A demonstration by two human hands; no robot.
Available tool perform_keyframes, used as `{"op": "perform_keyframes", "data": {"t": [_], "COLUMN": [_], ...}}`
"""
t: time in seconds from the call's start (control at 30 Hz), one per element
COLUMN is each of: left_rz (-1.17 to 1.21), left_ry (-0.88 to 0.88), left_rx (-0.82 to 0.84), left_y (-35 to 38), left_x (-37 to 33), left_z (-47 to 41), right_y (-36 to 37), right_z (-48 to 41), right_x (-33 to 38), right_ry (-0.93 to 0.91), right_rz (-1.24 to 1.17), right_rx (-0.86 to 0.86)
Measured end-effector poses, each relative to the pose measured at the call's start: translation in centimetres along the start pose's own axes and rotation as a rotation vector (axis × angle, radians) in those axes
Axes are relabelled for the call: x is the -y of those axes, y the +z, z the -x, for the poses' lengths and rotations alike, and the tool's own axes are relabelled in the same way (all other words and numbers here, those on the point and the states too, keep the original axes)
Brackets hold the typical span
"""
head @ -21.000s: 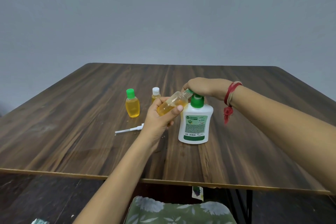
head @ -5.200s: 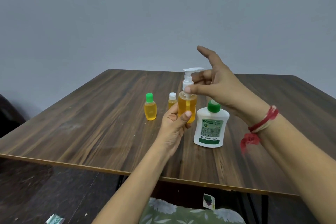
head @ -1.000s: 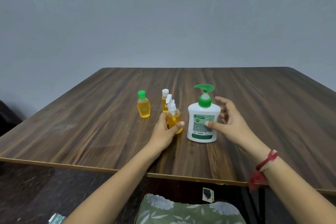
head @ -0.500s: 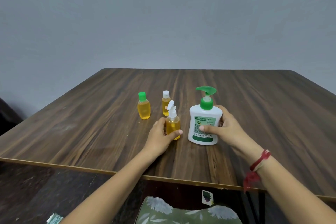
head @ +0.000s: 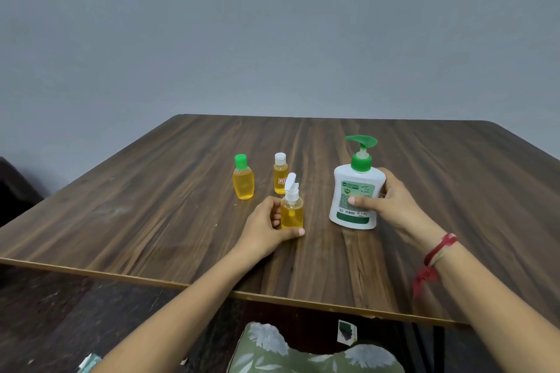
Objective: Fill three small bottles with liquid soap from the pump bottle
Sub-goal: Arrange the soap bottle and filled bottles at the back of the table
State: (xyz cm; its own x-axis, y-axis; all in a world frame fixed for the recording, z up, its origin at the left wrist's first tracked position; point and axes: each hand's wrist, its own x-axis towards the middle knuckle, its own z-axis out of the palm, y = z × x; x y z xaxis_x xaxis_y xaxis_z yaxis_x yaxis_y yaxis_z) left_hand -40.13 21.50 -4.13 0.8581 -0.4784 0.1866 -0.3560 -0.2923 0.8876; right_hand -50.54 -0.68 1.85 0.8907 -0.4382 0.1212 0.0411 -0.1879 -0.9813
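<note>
**Pump bottle (head: 356,200) upright in the right hand, small bottles full to its left**

Largest first: the table (head: 181,221) carries everything, with all four bottles standing on it near the middle. The pump bottle stands upright on the right of the group, its long axis vertical and its green pump head on top. The right hand (head: 397,209) grasps its body from the right side, with the thumb across the front label and the fingers wrapped behind. A red thread (head: 439,248) circles that wrist.

Well apart to its left stands the sprayer bottle (head: 291,209), also upright, capped with a white pump top and amber nearly to the shoulder. The left hand (head: 266,230) holds it low down. Its fingers curl round the left side and the thumb lies along the base in front.

Behind it, just apart from each other, stand the green-cap bottle (head: 243,180) and the white-cap bottle (head: 280,174), both amber and closed. Neither is touched.

By the look of it the filling is finished, since all three small bottles are capped and full. What remains is probably letting go. Each bottle lies toward the middle from its own hand, so the fingers should open outward, left hand leftward and right hand rightward. The narrow, tall sprayer bottle would be the easier one to tip.
</note>
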Motion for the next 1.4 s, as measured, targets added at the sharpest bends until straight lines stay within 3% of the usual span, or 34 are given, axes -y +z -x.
{"op": "perform_keyframes", "data": {"t": [0.7, 0.97, 1.23, 1.4], "left_rz": [0.027, 0.059, -0.032, -0.081], "left_ry": [0.124, 0.233, 0.344, 0.335], "left_rx": [0.222, 0.111, 0.139, 0.027], "left_y": [-5.2, -5.7, -8.0, -7.7], "left_x": [-0.2, -1.8, -8.0, -12.3], "left_z": [-1.1, -3.2, -7.3, -11.5], "right_y": [0.0, 1.4, 2.0, 2.7], "right_z": [-5.0, -7.5, -12.1, -15.2], "right_x": [0.9, 2.1, 6.1, 8.9], "right_ry": [0.035, 0.048, -0.024, -0.079], "right_rz": [-0.098, -0.035, 0.013, 0.023], "right_rx": [-0.011, 0.100, 0.254, 0.246]}}
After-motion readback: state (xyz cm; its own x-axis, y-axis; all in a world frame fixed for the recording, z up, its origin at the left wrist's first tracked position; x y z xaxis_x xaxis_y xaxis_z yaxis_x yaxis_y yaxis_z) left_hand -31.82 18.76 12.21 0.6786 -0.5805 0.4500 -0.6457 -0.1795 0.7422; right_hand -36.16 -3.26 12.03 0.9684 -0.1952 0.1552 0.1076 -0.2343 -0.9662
